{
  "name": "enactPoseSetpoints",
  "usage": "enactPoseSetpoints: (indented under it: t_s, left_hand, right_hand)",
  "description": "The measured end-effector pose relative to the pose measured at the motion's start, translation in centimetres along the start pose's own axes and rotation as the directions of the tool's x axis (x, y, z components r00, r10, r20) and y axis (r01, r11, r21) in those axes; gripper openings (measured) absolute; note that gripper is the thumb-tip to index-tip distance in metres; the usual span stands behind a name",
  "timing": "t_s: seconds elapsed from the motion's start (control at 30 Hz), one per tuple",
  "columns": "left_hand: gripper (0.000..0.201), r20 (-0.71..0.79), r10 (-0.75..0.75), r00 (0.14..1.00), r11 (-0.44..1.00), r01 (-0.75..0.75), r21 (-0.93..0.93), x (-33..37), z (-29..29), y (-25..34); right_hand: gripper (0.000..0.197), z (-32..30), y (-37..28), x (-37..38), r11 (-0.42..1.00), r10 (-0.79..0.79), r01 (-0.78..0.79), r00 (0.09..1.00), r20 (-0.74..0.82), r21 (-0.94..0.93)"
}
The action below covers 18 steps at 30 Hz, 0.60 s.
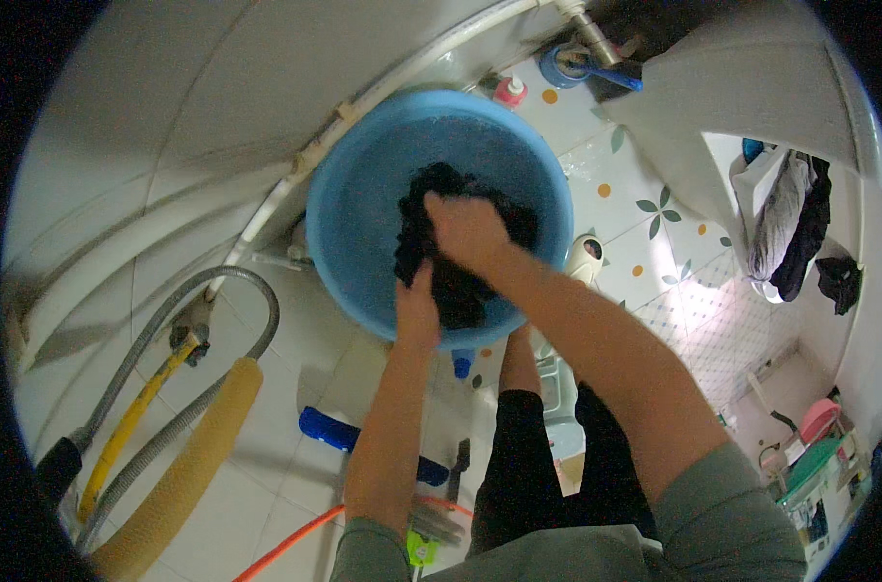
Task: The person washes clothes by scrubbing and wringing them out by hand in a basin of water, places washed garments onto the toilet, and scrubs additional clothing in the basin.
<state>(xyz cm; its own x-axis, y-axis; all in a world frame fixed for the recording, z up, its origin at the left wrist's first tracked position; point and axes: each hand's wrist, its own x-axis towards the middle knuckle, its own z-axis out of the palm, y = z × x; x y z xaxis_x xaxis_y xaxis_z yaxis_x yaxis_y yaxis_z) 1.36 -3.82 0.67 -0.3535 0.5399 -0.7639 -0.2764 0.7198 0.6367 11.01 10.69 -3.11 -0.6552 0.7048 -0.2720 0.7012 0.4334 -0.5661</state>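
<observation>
Position of black cloth [460,299] in blue basin [359,213]

The black cloth lies bunched inside the blue basin, toward its right and near sides. The right hand [470,233] is curled over the upper part of the cloth and grips it; its outline is slightly blurred. The left hand [417,312] grips the left edge of the cloth, just below the right hand, with its wrist over the near rim. Both forearms reach in from the near side, and a grey-green sleeve [718,504] covers the right upper arm.

Surrounding items, as I see them from the room:

- Far side: a pink bottle [511,91] stands near the rim. A blue handle [616,77] lies further right.
- Left: a white pipe [266,209] runs along the wall. A thick yellow hose [184,475] and a thinner grey hose [271,306] bend across the floor.
- Near side: a long blue bar [327,429] is partly hidden by the left forearm.
- Right: patterned tiles [630,223] cover the floor. Grey and black clothes [785,218] hang well apart from the basin.
</observation>
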Motion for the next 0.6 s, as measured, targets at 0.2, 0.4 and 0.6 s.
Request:
enactPoseSetpoints:
  t_s: [0.2,0.4,0.6]
  left_hand:
    - [0.066,-0.077,0.514,0.854,0.842,-0.486,0.232,-4.7,-1.0,3.4]
    - [0.080,0.217,0.598,0.771,0.548,-0.592,0.592,-2.8,-3.0,0.2]
    - [0.077,0.094,0.378,0.921,0.764,-0.368,0.531,-1.0,-2.5,-1.9]
  right_hand:
    - [0.031,-2.1,0.7,-1.1,0.820,0.561,-0.524,0.816,-0.138,0.232]
    - [0.055,-1.2,0.8,-6.0,0.956,-0.225,0.231,0.973,0.057,-0.179]
    - [0.059,-4.2,-2.9,0.7,0.989,0.146,-0.102,0.828,0.542,-0.111]
